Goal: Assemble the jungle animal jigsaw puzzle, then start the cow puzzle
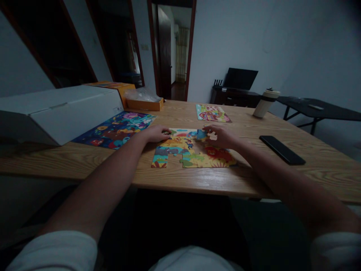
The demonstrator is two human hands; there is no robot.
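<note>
two bare hands meet over a half-built animal puzzle that lies flat on the wooden surface, close to its near edge. the left hand rests on the puzzle's upper left corner with its fingers curled down onto the pieces; whether they grasp anything cannot be told. the right hand sits at the upper right, its fingers pinched on a blue piece that touches the puzzle's top edge, and a pale piece shows just under that hand. the lower left of the puzzle has a notch of bare wood. to the left lies a dark blue puzzle, complete, just beside a white box. behind it stands an orange box with a clear plastic bag in it. farther back lies a small pink puzzle, and near the far right edge a pale tumbler stands upright. a black phone lies flat to the right of the right forearm, apart from it.
</note>
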